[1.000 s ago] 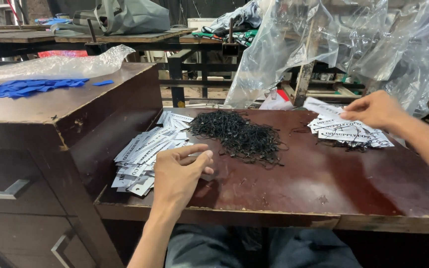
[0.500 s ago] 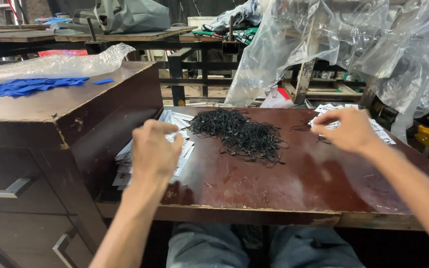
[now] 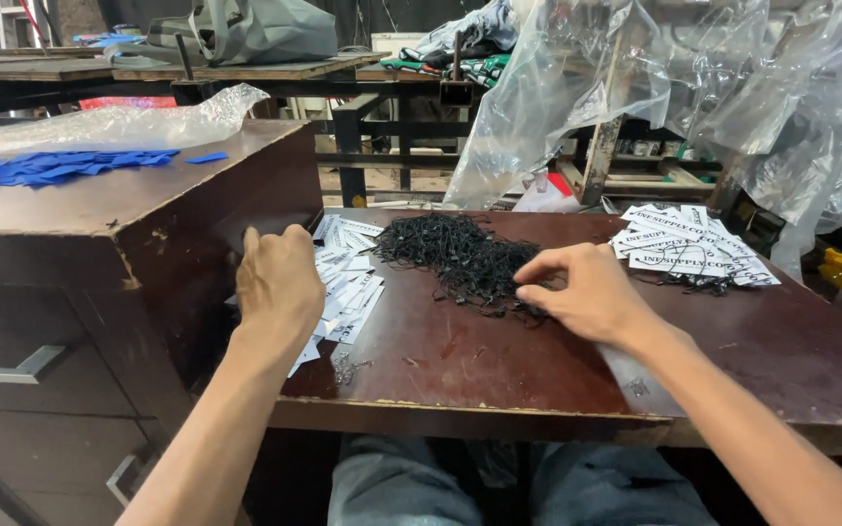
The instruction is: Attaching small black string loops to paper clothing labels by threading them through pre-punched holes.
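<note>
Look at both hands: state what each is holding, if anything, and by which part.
The right hand pinches at the edge of the black string pile. The left hand rests on the white tags; any grip is hidden.

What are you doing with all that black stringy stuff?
A person sits at a dark wooden table. The right hand pinches at the edge of a heap of thin black loops. The left hand rests over a stack of white paper tags beside the heap. Another pile of printed tags lies on the far right.
</note>
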